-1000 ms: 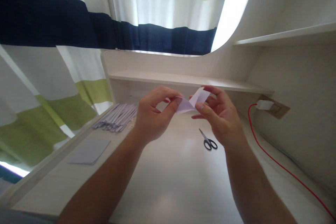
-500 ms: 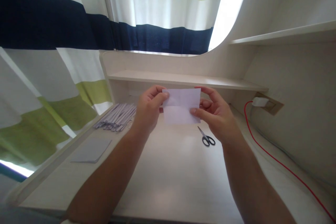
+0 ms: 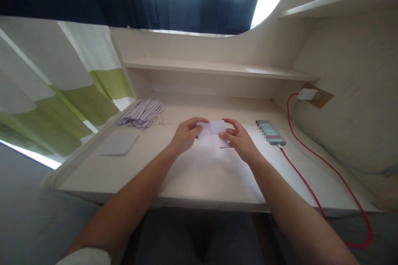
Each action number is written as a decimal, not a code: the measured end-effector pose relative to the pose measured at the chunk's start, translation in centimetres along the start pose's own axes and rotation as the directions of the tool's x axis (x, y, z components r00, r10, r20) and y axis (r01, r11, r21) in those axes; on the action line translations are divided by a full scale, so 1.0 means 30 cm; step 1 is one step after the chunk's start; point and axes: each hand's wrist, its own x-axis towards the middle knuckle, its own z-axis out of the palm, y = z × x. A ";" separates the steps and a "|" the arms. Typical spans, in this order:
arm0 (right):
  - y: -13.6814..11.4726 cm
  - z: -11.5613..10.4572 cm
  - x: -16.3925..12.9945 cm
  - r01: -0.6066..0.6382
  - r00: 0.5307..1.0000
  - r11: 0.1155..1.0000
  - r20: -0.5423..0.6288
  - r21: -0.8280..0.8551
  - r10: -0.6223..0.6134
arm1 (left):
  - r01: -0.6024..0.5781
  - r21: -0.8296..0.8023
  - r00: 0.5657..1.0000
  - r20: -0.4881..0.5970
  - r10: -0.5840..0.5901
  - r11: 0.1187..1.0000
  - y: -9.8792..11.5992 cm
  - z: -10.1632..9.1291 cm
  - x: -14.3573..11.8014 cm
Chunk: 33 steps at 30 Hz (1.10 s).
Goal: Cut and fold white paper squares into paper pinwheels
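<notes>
Holding a small white paper sheet (image 3: 212, 133) at the centre of the frame, just above the pale desk top (image 3: 199, 174): left hand (image 3: 185, 136) pinching the sheet's left edge between thumb and fingers, right hand (image 3: 239, 140) pinching the right edge the same way. Both hands closed on the paper, forearms running in from the lower corners of the frame. A crease visible across the sheet, upper part tilted toward the camera. Whether the lower edge touches the desk: cannot tell.

Lying in the left-centre of the frame, near the desk's back corner, a bundle of narrow paper strips (image 3: 141, 112), fanned and overlapping, with a few small white scraps beside it. Below that, toward the left edge of the desk, a flat grey sheet (image 3: 119, 145), well apart from the hands. Right of the hands, a phone (image 3: 270, 133) flat on the desk, its screen blurred out, joined to a red cable (image 3: 314, 161) looping from a white plug (image 3: 306, 94) in the wall socket at right down past the desk's front edge. Above, a low shelf (image 3: 217, 68) across the back, and a striped curtain (image 3: 62, 70) filling the upper left.
</notes>
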 end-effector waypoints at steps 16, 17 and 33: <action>0.122 -0.261 0.165 0.035 0.960 0.450 -0.095 -0.892 -0.262 | -0.003 0.374 0.972 0.218 -0.084 0.927 -0.200 0.002 0.031; 0.123 -0.296 0.174 -0.052 0.964 0.382 -0.147 -0.923 -0.223 | -0.019 0.409 0.974 0.215 -0.076 0.912 -0.208 0.000 0.030; 0.136 -0.404 0.182 -0.282 0.959 0.200 -0.271 -0.938 0.084 | -0.161 0.474 0.979 0.188 0.079 0.866 -0.242 -0.009 0.024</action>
